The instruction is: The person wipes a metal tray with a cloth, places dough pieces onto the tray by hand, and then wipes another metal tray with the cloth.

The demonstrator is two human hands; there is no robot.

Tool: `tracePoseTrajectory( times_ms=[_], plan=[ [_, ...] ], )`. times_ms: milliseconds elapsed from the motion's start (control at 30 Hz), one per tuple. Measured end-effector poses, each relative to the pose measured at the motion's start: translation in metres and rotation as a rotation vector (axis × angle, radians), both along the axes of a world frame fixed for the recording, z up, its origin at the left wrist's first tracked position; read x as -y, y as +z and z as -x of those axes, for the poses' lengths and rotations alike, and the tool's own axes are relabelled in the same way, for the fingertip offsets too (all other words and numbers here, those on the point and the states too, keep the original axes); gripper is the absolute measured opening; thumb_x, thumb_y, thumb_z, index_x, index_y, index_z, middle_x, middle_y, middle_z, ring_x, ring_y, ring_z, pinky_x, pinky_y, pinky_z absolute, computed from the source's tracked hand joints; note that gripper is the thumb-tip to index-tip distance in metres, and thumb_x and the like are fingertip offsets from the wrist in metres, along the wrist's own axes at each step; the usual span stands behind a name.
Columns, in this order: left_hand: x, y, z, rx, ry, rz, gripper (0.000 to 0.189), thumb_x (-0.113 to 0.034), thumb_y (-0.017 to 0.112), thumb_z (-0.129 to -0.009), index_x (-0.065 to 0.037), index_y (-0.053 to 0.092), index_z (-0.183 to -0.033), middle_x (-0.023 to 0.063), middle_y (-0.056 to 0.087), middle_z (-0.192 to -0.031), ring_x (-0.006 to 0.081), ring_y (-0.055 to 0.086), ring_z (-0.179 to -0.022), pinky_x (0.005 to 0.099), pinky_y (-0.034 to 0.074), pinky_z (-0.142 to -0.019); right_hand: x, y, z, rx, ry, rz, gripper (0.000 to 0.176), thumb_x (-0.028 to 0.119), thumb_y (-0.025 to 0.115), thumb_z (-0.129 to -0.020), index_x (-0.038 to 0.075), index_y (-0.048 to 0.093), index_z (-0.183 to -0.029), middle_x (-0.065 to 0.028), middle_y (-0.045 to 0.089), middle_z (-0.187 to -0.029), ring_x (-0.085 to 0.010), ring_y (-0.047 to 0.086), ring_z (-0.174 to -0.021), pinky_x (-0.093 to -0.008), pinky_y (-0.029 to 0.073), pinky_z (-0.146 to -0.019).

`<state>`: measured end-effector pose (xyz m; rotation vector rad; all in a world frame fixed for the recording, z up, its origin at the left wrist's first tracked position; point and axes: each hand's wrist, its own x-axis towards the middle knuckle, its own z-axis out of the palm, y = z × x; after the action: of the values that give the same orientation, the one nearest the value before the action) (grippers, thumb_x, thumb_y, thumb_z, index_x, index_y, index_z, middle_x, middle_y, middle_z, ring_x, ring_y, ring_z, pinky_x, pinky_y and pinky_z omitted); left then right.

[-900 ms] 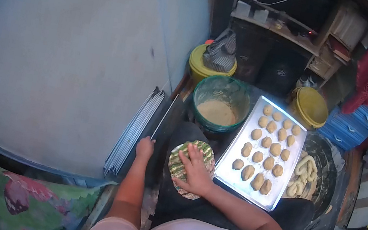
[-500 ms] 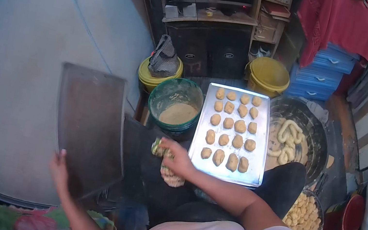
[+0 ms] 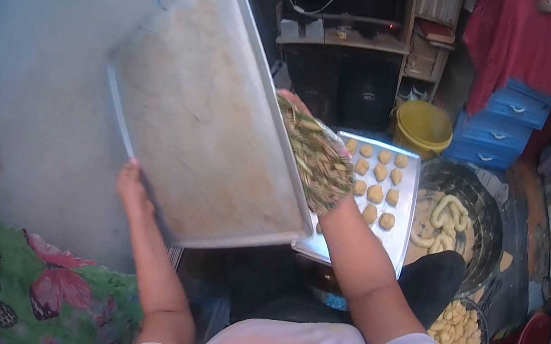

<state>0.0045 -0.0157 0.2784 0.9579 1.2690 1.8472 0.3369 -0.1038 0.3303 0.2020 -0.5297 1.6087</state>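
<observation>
A large metal tray [image 3: 208, 116] is held up at a tilt, its flat face bare. My left hand [image 3: 132, 183] grips its lower left edge. At its right edge is my right hand [image 3: 295, 102], mostly hidden behind a woven green and brown cloth [image 3: 315, 153]; its fingertips show above the cloth. Behind and to the right lies a second tray [image 3: 396, 226] with rows of dough pieces [image 3: 375, 193], partly covered by the raised tray and my right arm.
A dark basin [image 3: 496, 218] with dough ropes [image 3: 450, 217] stands at the right, above a bowl of dough pieces [image 3: 459, 333]. Further off are a yellow bucket [image 3: 424, 124], blue drawers [image 3: 493, 129] and a shelf [image 3: 424, 58]. A red bucket [image 3: 531, 342] is at the far right.
The held tray has risen and moved right, nearer the camera. My right hand has moved up with the cloth to the tray's right edge. The view has shifted left.
</observation>
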Motion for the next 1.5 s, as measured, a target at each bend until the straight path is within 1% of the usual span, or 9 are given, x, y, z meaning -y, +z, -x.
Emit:
tracePoseTrajectory(
  times_ms=[133, 267, 633, 900, 967, 1100, 1233, 1400, 1500],
  plan=[
    [-0.022, -0.058, -0.058, -0.047, -0.068, 0.091, 0.027, -0.027, 0.057, -0.092, -0.001, 0.062, -0.094, 0.0055, 0.059, -0.083, 0.0159, 0.054, -0.078, 0.0312, 0.044, -0.075, 0.030, -0.011, 0.004, 0.530, -0.493, -0.201, 0.063, 0.029, 0.057, -0.088, 0.004, 0.033, -0.140, -0.0081, 0.049, -0.127, -0.0155, 0.044, -0.122, -0.0287, 0.034, -0.101],
    [-0.063, -0.124, -0.093, -0.136, -0.218, 0.144, 0.035, -0.031, 0.050, -0.095, 0.002, 0.059, -0.088, 0.0086, 0.061, -0.085, 0.0174, 0.053, -0.075, 0.0328, 0.043, -0.070, 0.047, -0.027, 0.031, 0.552, -0.594, -0.264, 0.069, 0.034, 0.057, -0.084, 0.007, 0.030, -0.141, -0.0138, 0.029, -0.144, -0.0218, 0.026, -0.134, -0.0348, 0.020, -0.109],
    [-0.075, -0.175, -0.150, -0.386, -0.570, 0.344, 0.036, -0.031, 0.049, -0.095, 0.002, 0.059, -0.087, 0.0087, 0.061, -0.084, 0.0175, 0.053, -0.075, 0.0330, 0.043, -0.070, 0.058, -0.050, 0.139, 1.012, -1.165, -1.231, 0.043, 0.013, 0.058, -0.077, 0.010, 0.052, -0.119, -0.0208, 0.037, -0.140, -0.0368, 0.036, -0.130, -0.0500, 0.016, -0.112],
    [-0.072, -0.171, -0.157, -0.483, -0.788, 0.427, 0.036, -0.031, 0.049, -0.095, 0.002, 0.059, -0.087, 0.0087, 0.060, -0.084, 0.0176, 0.053, -0.075, 0.0332, 0.043, -0.070, 0.000, -0.082, 0.077, 1.304, -0.825, 0.005, 0.058, 0.002, 0.056, -0.073, 0.006, 0.044, -0.130, -0.0173, 0.048, -0.130, -0.0369, 0.040, -0.125, -0.0377, 0.026, -0.110],
    [-0.076, -0.167, -0.160, -0.510, -0.852, 0.441, 0.036, -0.031, 0.049, -0.095, 0.002, 0.059, -0.087, 0.0087, 0.060, -0.084, 0.0176, 0.053, -0.075, 0.0333, 0.043, -0.070, 0.029, -0.088, 0.105, 1.347, -1.122, -0.451, 0.059, 0.003, 0.057, -0.075, 0.006, 0.043, -0.132, -0.0170, 0.048, -0.131, -0.0343, 0.041, -0.127, -0.0415, 0.026, -0.111],
    [-0.072, -0.164, -0.169, -0.546, -0.992, 0.473, 0.036, -0.031, 0.049, -0.096, 0.002, 0.059, -0.086, 0.0088, 0.060, -0.084, 0.0177, 0.053, -0.075, 0.0334, 0.043, -0.070, 0.070, -0.039, 0.141, 1.002, -0.966, -1.538, 0.043, 0.015, 0.049, -0.085, 0.006, 0.048, -0.127, -0.0168, 0.048, -0.131, -0.0294, 0.043, -0.127, -0.0490, 0.026, -0.110],
    [-0.031, -0.195, -0.176, -0.543, -1.085, 0.523, 0.037, -0.031, 0.049, -0.096, 0.002, 0.059, -0.086, 0.0088, 0.060, -0.083, 0.0177, 0.053, -0.075, 0.0335, 0.043, -0.070, 0.009, 0.044, 0.112, 1.084, -1.342, -1.411, 0.030, 0.014, 0.049, -0.083, 0.003, 0.057, -0.110, -0.0148, 0.055, -0.121, -0.0313, 0.049, -0.119, -0.0438, 0.033, -0.106],
    [0.002, -0.229, -0.165, -0.519, -1.096, 0.574, 0.037, -0.031, 0.048, -0.096, 0.003, 0.059, -0.086, 0.0088, 0.060, -0.083, 0.0177, 0.053, -0.074, 0.0336, 0.043, -0.070, -0.097, 0.058, 0.026, 1.097, -1.520, -0.173, 0.038, 0.004, 0.054, -0.078, 0.001, 0.056, -0.116, -0.0199, 0.053, -0.125, -0.0339, 0.043, -0.124, -0.0409, 0.026, -0.110],
    [0.013, -0.238, -0.162, -0.506, -1.084, 0.592, 0.037, -0.031, 0.048, -0.096, 0.003, 0.059, -0.086, 0.0088, 0.060, -0.083, 0.0178, 0.053, -0.074, 0.0337, 0.043, -0.069, -0.034, 0.023, 0.077, 1.216, -1.464, -0.536, 0.039, 0.004, 0.050, -0.081, 0.002, 0.055, -0.120, -0.0227, 0.047, -0.131, -0.0343, 0.039, -0.128, -0.0437, 0.020, -0.113]
  ],
)
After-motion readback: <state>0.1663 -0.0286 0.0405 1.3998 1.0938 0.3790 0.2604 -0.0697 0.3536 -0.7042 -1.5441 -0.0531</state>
